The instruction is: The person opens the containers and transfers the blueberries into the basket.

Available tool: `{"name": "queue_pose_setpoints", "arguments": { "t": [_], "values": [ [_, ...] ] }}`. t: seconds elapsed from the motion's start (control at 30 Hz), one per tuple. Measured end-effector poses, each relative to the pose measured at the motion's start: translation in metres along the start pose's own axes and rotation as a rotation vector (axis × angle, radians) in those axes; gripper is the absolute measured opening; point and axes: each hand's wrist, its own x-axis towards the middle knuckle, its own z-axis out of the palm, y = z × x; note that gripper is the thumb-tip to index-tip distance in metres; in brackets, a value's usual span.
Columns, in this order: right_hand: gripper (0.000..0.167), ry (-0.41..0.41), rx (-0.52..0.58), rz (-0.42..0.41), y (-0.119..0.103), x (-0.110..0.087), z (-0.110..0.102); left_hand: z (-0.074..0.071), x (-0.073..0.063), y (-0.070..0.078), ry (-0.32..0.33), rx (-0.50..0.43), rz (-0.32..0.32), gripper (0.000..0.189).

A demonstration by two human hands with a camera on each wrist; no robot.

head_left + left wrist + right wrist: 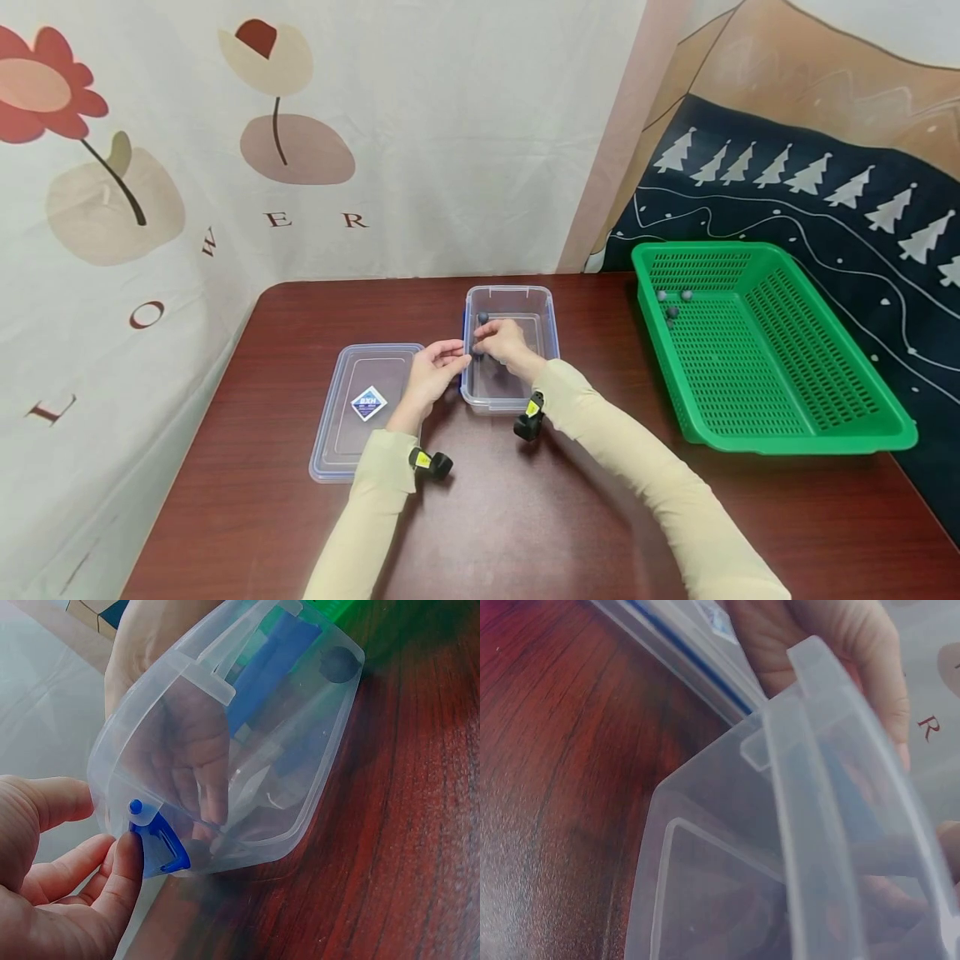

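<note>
A clear plastic box [510, 404] with blue side latches stands on the table. My left hand [431, 379] is at its left side; in the left wrist view the thumb touches a blue latch [169, 851] and the index fingertip meets the wall. My right hand [506, 343] reaches down into the box, fingers pointing at the floor along the left side. A dark ball [477, 354] is just below its fingertips, partly covered; no grip on it shows. Another dark ball [483, 317] lies farther back in the box, also visible through the wall in the left wrist view [340, 664].
Left of the box lies a clear lid [333, 442] with a blue-and-white sticker. A green slotted basket [780, 367] stands at the right with several small grey balls [672, 312] in its far left corner. Printed curtains hang behind the brown table [525, 517].
</note>
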Motion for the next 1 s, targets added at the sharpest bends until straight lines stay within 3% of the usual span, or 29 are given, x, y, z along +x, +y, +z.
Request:
{"name": "queue_pose_setpoints", "arguments": {
  "t": [0.73, 1.0],
  "values": [
    [0.023, 0.021, -0.093, -0.011, 0.0, 0.006, 0.006, 0.0, 0.001, -0.002, 0.007, -0.003, -0.002, 0.033],
    [0.021, -0.003, -0.052, 0.043, -0.003, 0.005, -0.002, -0.003, 0.018, -0.028, -0.003, -0.03, 0.004, 0.033]
  ]
}}
